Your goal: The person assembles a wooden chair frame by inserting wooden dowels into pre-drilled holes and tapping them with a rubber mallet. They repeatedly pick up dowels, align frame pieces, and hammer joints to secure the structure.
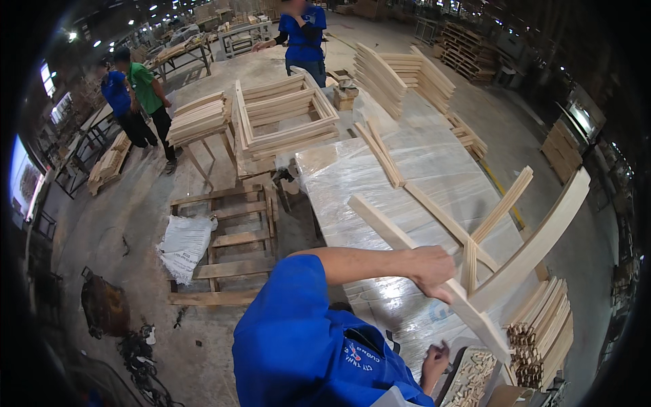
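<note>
The left grip (434,268) was closed firmly around a straight bar (475,319) slanting across the film-covered bench (346,169). The bar's far end lay just inside the bench's left edge, with a stretch of bare film beyond it; its near end reached down between the tray (453,372) of dowels (472,376) and a stack (555,325) of slats, leaving little room there. A curved bar (534,251) met the straight one near the left grip, its raised end reaching out past the bench's right edge, the floor showing behind. Loose slats (502,203) crowded the gap between both bars. The right grip (435,363) was partly curled beside the tray's left rim; whether it held anything could not be told.
</note>
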Demonstrator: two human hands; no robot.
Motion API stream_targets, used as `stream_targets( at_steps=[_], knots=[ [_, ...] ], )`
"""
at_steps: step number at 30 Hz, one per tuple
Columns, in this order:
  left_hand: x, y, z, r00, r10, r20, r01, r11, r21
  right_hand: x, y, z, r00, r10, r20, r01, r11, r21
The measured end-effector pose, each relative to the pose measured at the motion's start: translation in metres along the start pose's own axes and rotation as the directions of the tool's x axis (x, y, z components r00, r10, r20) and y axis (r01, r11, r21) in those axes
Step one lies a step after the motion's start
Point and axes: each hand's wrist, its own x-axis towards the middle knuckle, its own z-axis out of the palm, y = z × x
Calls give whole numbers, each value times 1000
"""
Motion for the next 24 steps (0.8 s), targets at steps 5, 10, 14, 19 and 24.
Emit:
stream_targets(
  at_steps=[5,10,14,19,24],
  knots=[
    [-15,52,-69,995,50,-87,-47,998,42,55,-82,16,973,-218,-77,216,976,-31],
    [-26,75,-106,992,87,-91,-85,996,19,65,-122,50,905,-413,-101,417,908,22],
    [-40,90,-133,984,115,-133,-113,993,20,74,-126,69,944,-243,-225,297,922,249],
    [-60,72,-166,984,43,-172,-38,999,33,36,-160,89,955,-206,-211,274,885,376],
    [-111,20,-185,887,33,-461,38,989,143,15,-210,131,975,-161,-154,209,898,386]
  ],
)
